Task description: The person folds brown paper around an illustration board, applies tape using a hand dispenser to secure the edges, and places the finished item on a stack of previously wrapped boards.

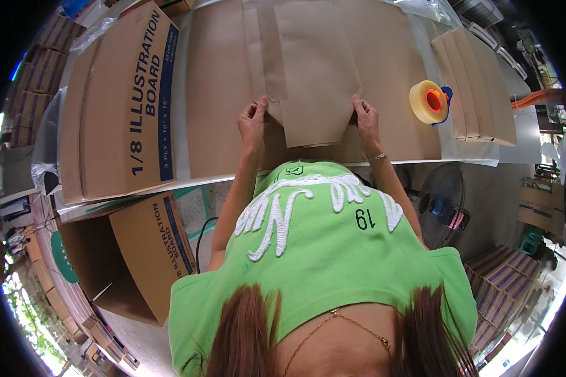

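A brown kraft paper wrapper lies in front of me, its near end narrowing into a flap with slanted folded sides. A strip of tape runs lengthwise along its left part. My left hand pinches the fold at the flap's left side, thumb against fingers. On the opposite side my right hand pinches the right fold the same way. Whatever lies under the paper is hidden. Beneath it spreads a larger brown board or sheet. Right of my right hand stands a roll of clear tape with an orange core.
A large printed cardboard box stands on the table's left. Several flat brown packets lean together at the right. Below the table edge are an open cardboard box on the left and a black fan on the right.
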`<state>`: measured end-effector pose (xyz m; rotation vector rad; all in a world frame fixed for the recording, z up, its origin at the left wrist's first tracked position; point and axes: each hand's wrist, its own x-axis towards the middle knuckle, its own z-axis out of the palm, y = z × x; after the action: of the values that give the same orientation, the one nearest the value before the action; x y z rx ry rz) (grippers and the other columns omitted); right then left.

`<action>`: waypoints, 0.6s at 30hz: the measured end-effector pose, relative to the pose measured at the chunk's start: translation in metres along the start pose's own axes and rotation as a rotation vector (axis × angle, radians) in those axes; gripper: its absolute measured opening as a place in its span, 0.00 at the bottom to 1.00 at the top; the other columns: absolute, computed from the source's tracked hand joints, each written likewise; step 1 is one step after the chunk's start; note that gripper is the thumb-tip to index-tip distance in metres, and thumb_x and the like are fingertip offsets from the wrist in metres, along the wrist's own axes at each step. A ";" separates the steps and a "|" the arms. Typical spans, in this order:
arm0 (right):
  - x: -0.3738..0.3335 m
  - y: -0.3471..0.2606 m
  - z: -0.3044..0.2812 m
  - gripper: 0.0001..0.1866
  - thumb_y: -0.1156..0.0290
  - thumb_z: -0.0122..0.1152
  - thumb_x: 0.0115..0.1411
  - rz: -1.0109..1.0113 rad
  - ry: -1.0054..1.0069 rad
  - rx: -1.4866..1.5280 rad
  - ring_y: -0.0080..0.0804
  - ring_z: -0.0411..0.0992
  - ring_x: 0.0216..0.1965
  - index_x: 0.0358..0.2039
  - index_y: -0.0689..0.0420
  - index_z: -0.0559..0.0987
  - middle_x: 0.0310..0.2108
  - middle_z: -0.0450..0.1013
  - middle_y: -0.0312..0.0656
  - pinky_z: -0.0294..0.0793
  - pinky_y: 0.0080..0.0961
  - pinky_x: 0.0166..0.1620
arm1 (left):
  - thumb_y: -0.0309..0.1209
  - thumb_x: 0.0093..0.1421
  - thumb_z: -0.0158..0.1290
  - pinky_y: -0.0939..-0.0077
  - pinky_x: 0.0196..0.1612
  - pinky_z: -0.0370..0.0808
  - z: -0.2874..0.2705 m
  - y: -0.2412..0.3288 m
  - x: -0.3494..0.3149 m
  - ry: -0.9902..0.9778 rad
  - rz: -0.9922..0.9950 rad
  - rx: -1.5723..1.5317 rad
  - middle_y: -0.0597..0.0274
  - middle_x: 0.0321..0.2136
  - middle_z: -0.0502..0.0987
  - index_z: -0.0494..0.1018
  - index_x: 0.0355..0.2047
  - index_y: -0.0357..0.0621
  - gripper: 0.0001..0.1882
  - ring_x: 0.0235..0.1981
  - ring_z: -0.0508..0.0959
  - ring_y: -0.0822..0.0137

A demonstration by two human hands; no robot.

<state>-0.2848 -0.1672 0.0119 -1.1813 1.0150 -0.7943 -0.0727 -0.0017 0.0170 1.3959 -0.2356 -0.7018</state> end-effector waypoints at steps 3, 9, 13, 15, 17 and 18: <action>-0.022 -0.003 -0.003 0.19 0.56 0.56 0.65 0.041 -0.042 -0.018 0.11 0.58 0.18 0.21 0.54 0.74 0.17 0.64 0.24 0.58 0.16 0.22 | 0.39 0.59 0.60 0.82 0.27 0.64 0.008 0.011 -0.023 -0.042 -0.042 0.125 0.74 0.20 0.72 0.74 0.23 0.44 0.14 0.22 0.65 0.82; -0.064 -0.017 0.000 0.19 0.55 0.56 0.65 0.171 -0.154 -0.048 0.13 0.61 0.18 0.22 0.54 0.74 0.17 0.66 0.27 0.60 0.15 0.24 | 0.39 0.59 0.60 0.83 0.32 0.71 -0.005 -0.009 -0.029 -0.194 -0.159 0.024 0.69 0.26 0.78 0.77 0.31 0.41 0.13 0.26 0.73 0.80; -0.077 -0.020 -0.003 0.18 0.55 0.56 0.65 0.223 -0.224 -0.088 0.13 0.63 0.19 0.22 0.53 0.73 0.17 0.66 0.28 0.62 0.15 0.25 | 0.37 0.59 0.60 0.82 0.35 0.74 -0.009 -0.008 -0.034 -0.270 -0.249 -0.046 0.67 0.30 0.79 0.76 0.33 0.40 0.12 0.28 0.76 0.79; -0.081 -0.023 -0.002 0.18 0.55 0.57 0.65 0.243 -0.255 -0.079 0.12 0.64 0.20 0.23 0.53 0.73 0.18 0.66 0.27 0.63 0.14 0.26 | 0.37 0.60 0.59 0.81 0.38 0.74 -0.011 -0.009 -0.033 -0.294 -0.338 -0.129 0.65 0.34 0.79 0.75 0.37 0.41 0.13 0.32 0.77 0.76; -0.082 -0.025 -0.002 0.17 0.55 0.57 0.64 0.261 -0.281 -0.065 0.12 0.65 0.20 0.24 0.53 0.73 0.19 0.66 0.27 0.64 0.13 0.26 | 0.37 0.61 0.57 0.80 0.43 0.74 -0.014 -0.012 -0.032 -0.316 -0.420 -0.242 0.63 0.39 0.79 0.74 0.42 0.41 0.14 0.39 0.78 0.73; -0.082 -0.025 -0.004 0.17 0.55 0.57 0.64 0.269 -0.286 -0.054 0.12 0.65 0.20 0.25 0.53 0.73 0.19 0.66 0.26 0.65 0.13 0.26 | 0.37 0.61 0.57 0.80 0.45 0.74 -0.011 -0.010 -0.033 -0.327 -0.445 -0.303 0.62 0.41 0.79 0.73 0.44 0.41 0.15 0.41 0.78 0.72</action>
<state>-0.3174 -0.0997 0.0529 -1.1374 0.9353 -0.3760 -0.0957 0.0265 0.0140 1.0433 -0.0664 -1.2827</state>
